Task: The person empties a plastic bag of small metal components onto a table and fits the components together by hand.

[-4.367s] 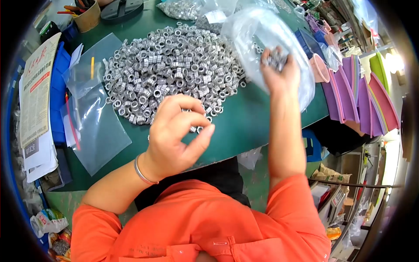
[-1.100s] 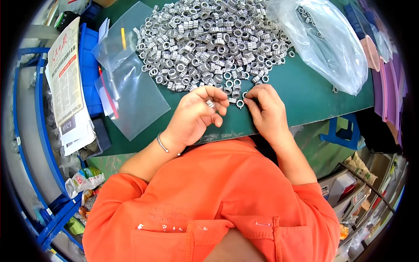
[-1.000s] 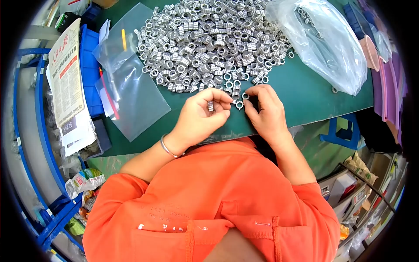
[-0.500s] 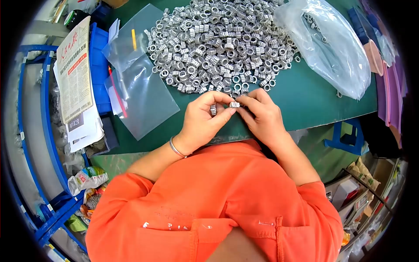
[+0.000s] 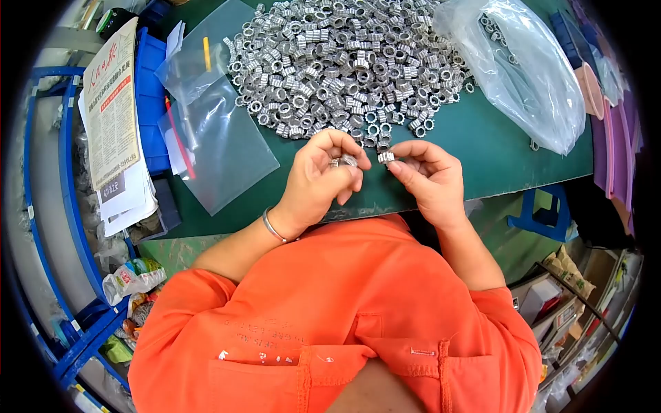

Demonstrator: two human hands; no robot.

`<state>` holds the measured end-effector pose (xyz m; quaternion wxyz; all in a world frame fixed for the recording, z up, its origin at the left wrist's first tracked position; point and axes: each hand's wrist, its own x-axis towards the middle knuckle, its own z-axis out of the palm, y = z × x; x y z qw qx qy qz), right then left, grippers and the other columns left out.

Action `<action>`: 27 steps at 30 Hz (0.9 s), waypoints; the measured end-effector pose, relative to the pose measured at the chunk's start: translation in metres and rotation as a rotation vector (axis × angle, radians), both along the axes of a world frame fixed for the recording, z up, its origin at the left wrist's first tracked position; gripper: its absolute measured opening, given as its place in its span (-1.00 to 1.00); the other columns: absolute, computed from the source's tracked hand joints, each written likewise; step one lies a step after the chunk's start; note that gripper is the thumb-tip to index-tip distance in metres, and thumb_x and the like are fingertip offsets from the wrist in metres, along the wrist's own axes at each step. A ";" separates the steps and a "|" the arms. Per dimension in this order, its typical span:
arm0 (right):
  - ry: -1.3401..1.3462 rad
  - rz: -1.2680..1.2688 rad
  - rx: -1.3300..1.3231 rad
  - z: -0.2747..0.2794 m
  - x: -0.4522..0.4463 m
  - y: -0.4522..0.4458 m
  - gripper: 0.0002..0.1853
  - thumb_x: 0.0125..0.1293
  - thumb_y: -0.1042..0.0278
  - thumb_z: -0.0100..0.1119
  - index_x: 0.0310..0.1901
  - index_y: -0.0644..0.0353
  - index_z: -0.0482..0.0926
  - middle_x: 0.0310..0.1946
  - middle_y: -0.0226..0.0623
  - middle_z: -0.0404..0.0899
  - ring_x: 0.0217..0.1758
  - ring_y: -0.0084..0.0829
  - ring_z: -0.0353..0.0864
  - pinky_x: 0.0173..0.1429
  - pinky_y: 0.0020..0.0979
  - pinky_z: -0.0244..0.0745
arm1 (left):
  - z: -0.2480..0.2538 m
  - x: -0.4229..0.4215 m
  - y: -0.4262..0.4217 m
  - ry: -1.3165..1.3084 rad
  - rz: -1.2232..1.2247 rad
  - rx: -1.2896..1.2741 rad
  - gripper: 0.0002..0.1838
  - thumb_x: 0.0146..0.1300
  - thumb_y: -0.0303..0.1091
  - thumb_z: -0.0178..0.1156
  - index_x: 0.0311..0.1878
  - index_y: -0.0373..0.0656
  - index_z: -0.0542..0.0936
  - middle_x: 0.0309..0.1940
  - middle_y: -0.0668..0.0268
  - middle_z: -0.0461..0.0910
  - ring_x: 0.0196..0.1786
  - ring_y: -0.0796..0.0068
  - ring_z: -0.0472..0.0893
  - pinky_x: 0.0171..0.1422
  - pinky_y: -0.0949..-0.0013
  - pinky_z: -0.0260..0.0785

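Many small ribbed metal rings lie in a big pile (image 5: pixel 344 65) on the green table (image 5: pixel 482 148). My right hand (image 5: pixel 435 177) pinches one metal ring (image 5: pixel 386 157) between thumb and fingertips, just below the pile's near edge. To its left, my left hand (image 5: pixel 318 177) is closed with its fingers curled around metal rings (image 5: pixel 343 160); the fingers partly hide them, so how many there are I cannot tell. A small gap separates the two hands.
A clear plastic bag (image 5: pixel 530 89) with some rings inside lies right of the pile. Flat plastic sleeves (image 5: pixel 224 148), a yellow stick (image 5: pixel 206 54) and a red pen (image 5: pixel 180 141) lie left. Beyond them are a newspaper (image 5: pixel 113 103) and a blue bin (image 5: pixel 150 96). A blue stool (image 5: pixel 540 215) stands below right.
My hands were together at one ring and are now apart. The right hand has drawn right with a ring, while the left fingers have curled further over the rings in them.
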<state>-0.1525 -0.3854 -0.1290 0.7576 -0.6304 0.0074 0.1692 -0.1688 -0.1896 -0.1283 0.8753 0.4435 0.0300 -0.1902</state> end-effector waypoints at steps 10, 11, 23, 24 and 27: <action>-0.176 0.056 0.006 0.003 -0.007 0.002 -0.82 0.11 0.65 0.24 -0.22 0.33 0.57 -0.29 -0.46 0.52 -0.54 -0.83 0.19 -0.48 -0.73 0.11 | 0.005 -0.005 -0.013 -0.298 0.032 0.612 -0.81 0.10 -0.61 0.25 -0.19 -0.25 0.55 -0.23 0.37 0.51 -0.28 0.71 0.45 -0.26 0.63 0.28; -0.264 0.052 -0.095 0.005 -0.007 0.002 -0.82 0.09 0.64 0.25 -0.23 0.32 0.57 -0.27 -0.45 0.51 -0.56 -0.83 0.18 -0.50 -0.72 0.10 | 0.005 -0.006 -0.013 -0.237 0.023 0.582 -0.81 0.11 -0.61 0.26 -0.19 -0.25 0.55 -0.22 0.36 0.52 -0.30 0.72 0.45 -0.27 0.64 0.28; -0.395 -0.002 -0.251 0.004 -0.011 0.007 -0.76 0.01 0.62 0.32 -0.24 0.26 0.56 -0.24 -0.40 0.52 -0.65 -0.81 0.10 -0.58 -0.70 0.05 | -0.005 -0.005 -0.010 -0.271 -0.100 0.615 -0.80 0.20 -0.52 0.20 -0.11 -0.32 0.57 -0.27 0.33 0.60 -0.24 0.68 0.52 -0.18 0.62 0.37; -0.394 -0.003 -0.252 0.005 -0.012 0.008 -0.76 0.01 0.62 0.32 -0.24 0.26 0.56 -0.24 -0.40 0.52 -0.65 -0.81 0.10 -0.58 -0.70 0.05 | -0.003 -0.006 -0.011 -0.270 -0.101 0.614 -0.80 0.20 -0.52 0.20 -0.11 -0.32 0.57 -0.27 0.33 0.60 -0.24 0.68 0.52 -0.18 0.62 0.37; -0.309 -0.049 -0.158 0.009 -0.013 0.011 -0.73 -0.01 0.61 0.34 -0.21 0.26 0.56 -0.25 -0.39 0.51 -0.66 -0.81 0.10 -0.59 -0.69 0.05 | 0.003 -0.006 -0.013 -0.110 -0.110 0.544 -0.80 0.24 -0.49 0.17 -0.08 -0.33 0.57 -0.40 0.38 0.55 -0.41 0.71 0.45 -0.36 0.64 0.30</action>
